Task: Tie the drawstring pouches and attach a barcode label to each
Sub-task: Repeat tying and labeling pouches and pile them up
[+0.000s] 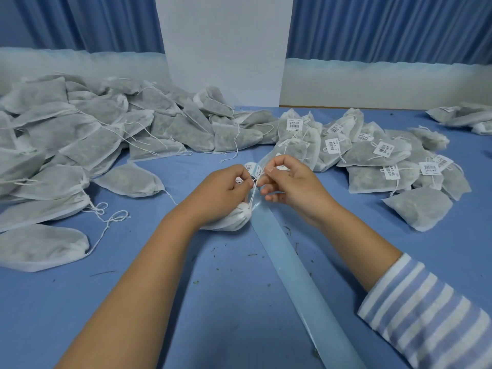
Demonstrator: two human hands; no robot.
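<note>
A pile of plain pouches (80,145) lies at the left. The left hand (226,182) pinches a small label (239,180) above one pouch (229,221) on the blue surface (213,302). This pouch lies sideways, its tied neck pointing right. The right hand (287,179) pinches its string (253,193).

The centre holds 1 left hand (226,185), 1 right hand (291,182), 1 pouch (231,221), 1 label roll (251,167) and 1 strip (292,265), the top 2 blue curtains (87,22), the right at least 8 barcode labels (294,125), and heaped pouches (80,134) defy counting.
</note>
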